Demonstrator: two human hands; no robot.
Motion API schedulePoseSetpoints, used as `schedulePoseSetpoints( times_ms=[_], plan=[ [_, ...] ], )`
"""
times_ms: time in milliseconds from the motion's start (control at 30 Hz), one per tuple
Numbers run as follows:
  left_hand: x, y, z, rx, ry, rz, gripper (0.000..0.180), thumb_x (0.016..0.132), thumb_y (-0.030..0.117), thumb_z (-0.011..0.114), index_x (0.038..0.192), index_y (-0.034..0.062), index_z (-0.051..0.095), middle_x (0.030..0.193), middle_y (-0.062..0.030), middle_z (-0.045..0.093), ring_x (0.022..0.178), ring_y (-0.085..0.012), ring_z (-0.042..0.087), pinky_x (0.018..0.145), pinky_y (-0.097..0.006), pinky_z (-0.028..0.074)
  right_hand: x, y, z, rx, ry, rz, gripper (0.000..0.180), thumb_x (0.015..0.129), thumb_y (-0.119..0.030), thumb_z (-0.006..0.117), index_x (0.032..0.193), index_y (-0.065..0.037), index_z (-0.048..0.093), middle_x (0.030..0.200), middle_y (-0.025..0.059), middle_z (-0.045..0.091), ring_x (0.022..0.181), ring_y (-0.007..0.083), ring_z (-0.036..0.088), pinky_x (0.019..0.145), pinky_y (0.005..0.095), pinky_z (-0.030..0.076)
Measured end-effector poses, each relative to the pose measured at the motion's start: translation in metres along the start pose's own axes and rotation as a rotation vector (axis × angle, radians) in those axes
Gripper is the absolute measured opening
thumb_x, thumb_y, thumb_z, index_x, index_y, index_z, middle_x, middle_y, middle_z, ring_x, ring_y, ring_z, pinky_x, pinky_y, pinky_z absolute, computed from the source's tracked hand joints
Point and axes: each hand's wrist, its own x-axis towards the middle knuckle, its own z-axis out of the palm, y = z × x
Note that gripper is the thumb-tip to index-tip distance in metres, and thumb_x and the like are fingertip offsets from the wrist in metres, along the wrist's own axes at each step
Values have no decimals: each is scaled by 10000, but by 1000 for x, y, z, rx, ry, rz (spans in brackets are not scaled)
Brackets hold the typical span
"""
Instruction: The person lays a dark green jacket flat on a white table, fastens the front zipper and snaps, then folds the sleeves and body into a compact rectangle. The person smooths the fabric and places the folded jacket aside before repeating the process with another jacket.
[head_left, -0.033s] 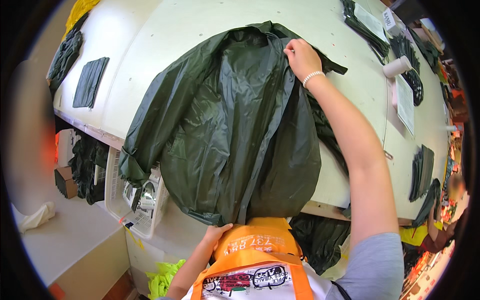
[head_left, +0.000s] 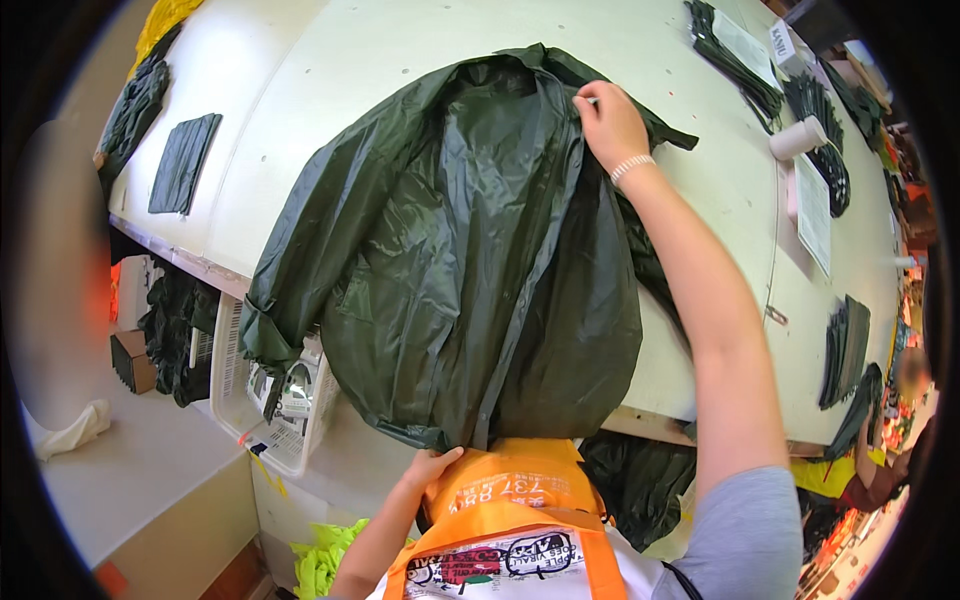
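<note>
Both hands on the green jacket

The right hand (head_left: 608, 122) pinches the far collar end of the dark green jacket (head_left: 450, 260), fingers closed on the fabric, arm stretched out over it. The left hand (head_left: 432, 468) grips the jacket's near hem at the bench (head_left: 330, 70) edge. The jacket lies spread on the bench. Nothing differs from the earlier frame.

Person, own body: grey short-sleeved shirt (head_left: 750, 540); orange apron (head_left: 510, 520) with white printed panel across the chest; thin pale beaded bracelet (head_left: 631, 167) on right wrist, above the apron. Right hand (head_left: 610, 125) and left hand (head_left: 430, 468) bare, forearms uncovered.
</note>
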Motion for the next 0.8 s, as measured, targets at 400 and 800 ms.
schedulePoseSetpoints(
  times_ms=[400, 800],
  plan=[
    [64, 333, -121, 777, 1389, 1201, 800, 754, 408, 703, 1361, 19, 356, 1345, -250, 396, 1227, -387, 395, 1023, -431, 321, -142, 101, -52, 6, -439, 582, 356, 838, -300, 630, 984, 25, 638, 953, 266, 633, 887, 383, 611, 807, 401, 474],
    [88, 540, -286, 843, 1283, 835, 271, 902, 284, 464, 1053, 115, 611, 994, -168, 644, 921, -358, 604, 769, -452, 469, -105, 225, -192, -747, 113, 856, 258, 832, -278, 617, 919, -36, 595, 854, 181, 629, 798, 380, 585, 734, 450, 460]
  ],
)
